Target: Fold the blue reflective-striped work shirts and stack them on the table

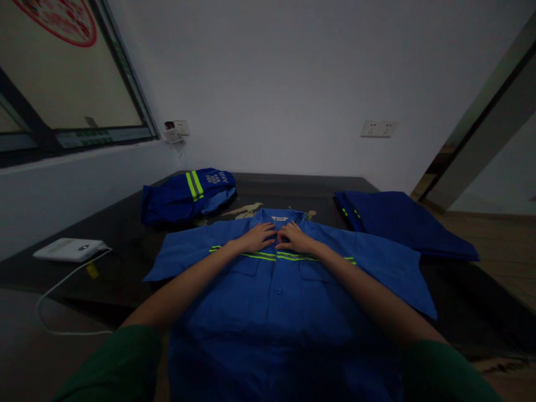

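Observation:
A blue short-sleeved work shirt [251, 312] lies spread front up, with yellow-green stripes across its chest, a button placket down the middle and a white label inside the collar. My left hand [257, 237] rests just below the collar, its bent fingers at the left edge of the placket. Opposite it, my right hand [293, 239] curls thumb and fingers together at the same part of the front opening. The fingertips nearly meet over the placket; what small piece of cloth or button sits between them is hidden.
The shirt's lower part hangs toward me over the front of the dark table [288, 184]. Behind left lies a bundled blue garment [176, 198] with reflective stripes; at right, a folded dark-blue garment [389, 218]. A white device [70, 249] with a cable sits at far left.

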Available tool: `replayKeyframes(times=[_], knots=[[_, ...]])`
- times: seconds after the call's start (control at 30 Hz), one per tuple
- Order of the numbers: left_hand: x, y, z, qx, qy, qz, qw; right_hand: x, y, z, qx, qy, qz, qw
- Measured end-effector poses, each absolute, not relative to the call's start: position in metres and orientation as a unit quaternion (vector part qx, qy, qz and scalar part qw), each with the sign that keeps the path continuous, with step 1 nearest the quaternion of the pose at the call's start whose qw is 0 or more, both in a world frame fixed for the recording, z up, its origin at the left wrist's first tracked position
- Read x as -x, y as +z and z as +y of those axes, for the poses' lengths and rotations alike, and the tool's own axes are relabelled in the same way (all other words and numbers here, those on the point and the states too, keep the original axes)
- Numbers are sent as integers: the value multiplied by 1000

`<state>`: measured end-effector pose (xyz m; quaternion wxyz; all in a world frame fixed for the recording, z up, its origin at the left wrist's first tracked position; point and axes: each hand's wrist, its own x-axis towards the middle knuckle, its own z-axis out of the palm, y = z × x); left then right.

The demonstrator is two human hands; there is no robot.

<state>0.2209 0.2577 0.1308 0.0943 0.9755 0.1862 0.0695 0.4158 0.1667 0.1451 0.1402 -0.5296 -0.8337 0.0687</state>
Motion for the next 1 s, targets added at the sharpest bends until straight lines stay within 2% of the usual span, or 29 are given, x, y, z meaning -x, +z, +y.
replayKeyframes(times=[0.17, 0.33, 0.67, 1.0], knots=[[-223, 118, 253, -967, 42, 226, 110, -402, 140, 167, 524, 40, -837, 156], [-223, 116, 255, -970, 33, 228, 81, -399, 139, 169, 536, 69, -827, 157], [-223, 118, 254, -973, 14, 221, 65, -415, 164, 172, 551, 138, -820, 77], [-232, 118, 259, -968, 19, 236, 77, -413, 154, 179, 531, 53, -836, 124]])
